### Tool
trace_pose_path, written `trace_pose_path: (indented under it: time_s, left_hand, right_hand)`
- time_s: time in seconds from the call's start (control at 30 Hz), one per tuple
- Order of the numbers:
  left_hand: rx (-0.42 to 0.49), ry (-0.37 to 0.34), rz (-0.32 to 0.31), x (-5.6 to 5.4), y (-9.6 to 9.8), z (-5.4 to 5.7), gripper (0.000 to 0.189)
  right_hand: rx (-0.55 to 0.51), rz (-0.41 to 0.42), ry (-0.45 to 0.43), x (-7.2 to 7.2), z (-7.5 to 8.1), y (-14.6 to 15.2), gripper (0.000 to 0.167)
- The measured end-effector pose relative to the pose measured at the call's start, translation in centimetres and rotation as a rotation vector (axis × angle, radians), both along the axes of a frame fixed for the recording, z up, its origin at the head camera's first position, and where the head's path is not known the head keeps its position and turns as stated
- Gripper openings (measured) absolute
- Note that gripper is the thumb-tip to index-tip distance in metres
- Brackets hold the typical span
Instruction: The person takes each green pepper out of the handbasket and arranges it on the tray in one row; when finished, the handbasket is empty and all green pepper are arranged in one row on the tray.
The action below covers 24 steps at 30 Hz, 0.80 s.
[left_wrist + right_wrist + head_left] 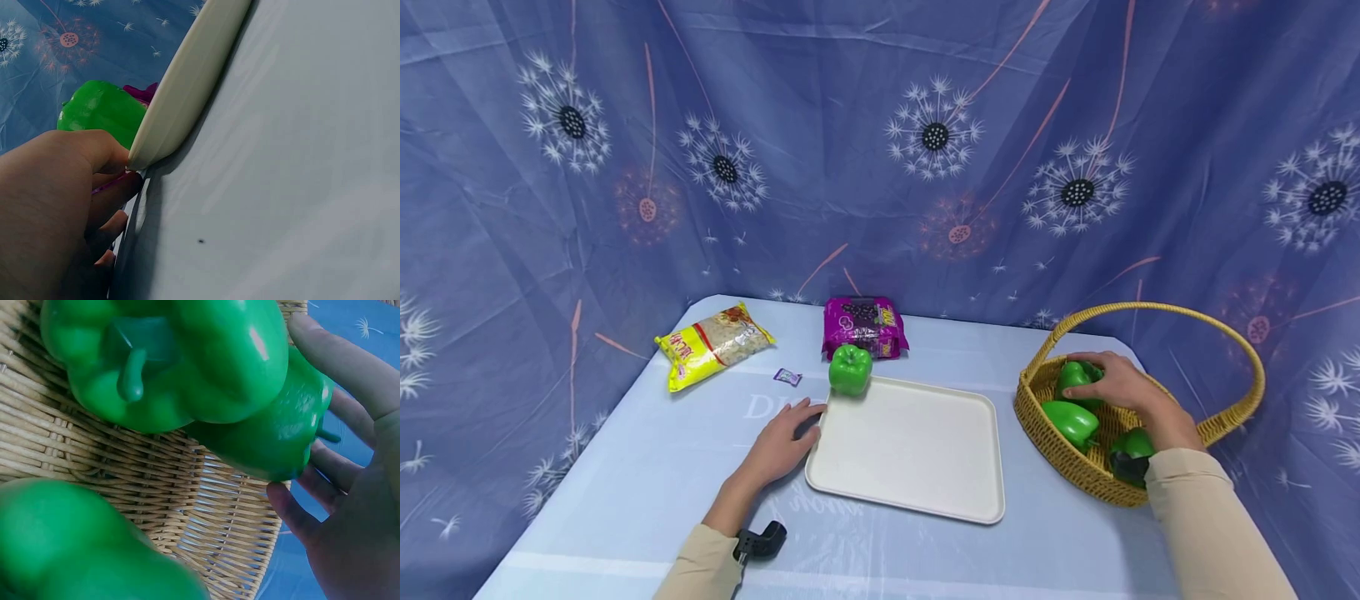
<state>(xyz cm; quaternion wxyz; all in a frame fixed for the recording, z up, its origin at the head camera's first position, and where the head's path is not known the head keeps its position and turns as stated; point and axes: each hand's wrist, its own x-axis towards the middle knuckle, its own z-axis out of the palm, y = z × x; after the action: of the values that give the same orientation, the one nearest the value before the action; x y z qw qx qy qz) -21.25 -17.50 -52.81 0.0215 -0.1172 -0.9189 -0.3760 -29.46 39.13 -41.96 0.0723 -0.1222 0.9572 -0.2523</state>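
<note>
In the head view, my left hand (782,442) is at the left edge of a cream tray (910,450). The left wrist view shows its thumb and forefinger pinching the tray's rim (181,94). A green bell pepper (850,371) sits on the tray's far left corner. My right hand (1116,387) reaches into a wicker basket (1067,462), its fingers and thumb around a green bell pepper (1075,382). That pepper (269,437) lies by the basket's wall in the right wrist view. Two more peppers (1072,423) (1133,444) lie in the basket, the nearer one partly hidden.
Behind the tray is a purple snack packet (865,327). A yellow food bag (715,343) lies farther left, with a small purple wrapped sweet (787,377) between them. The basket's tall handle (1150,307) arches over my right arm. A blue patterned curtain (820,167) hangs behind.
</note>
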Motion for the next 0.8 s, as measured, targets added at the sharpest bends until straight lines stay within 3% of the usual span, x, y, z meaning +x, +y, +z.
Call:
trace_pose_path:
  time_s: [0.8]
  left_hand:
    - [-0.003,-0.011,0.0,0.06,0.05,0.2,0.039]
  right_hand:
    - [-0.168,-0.091,-0.061,0.55,-0.11,0.65,0.079]
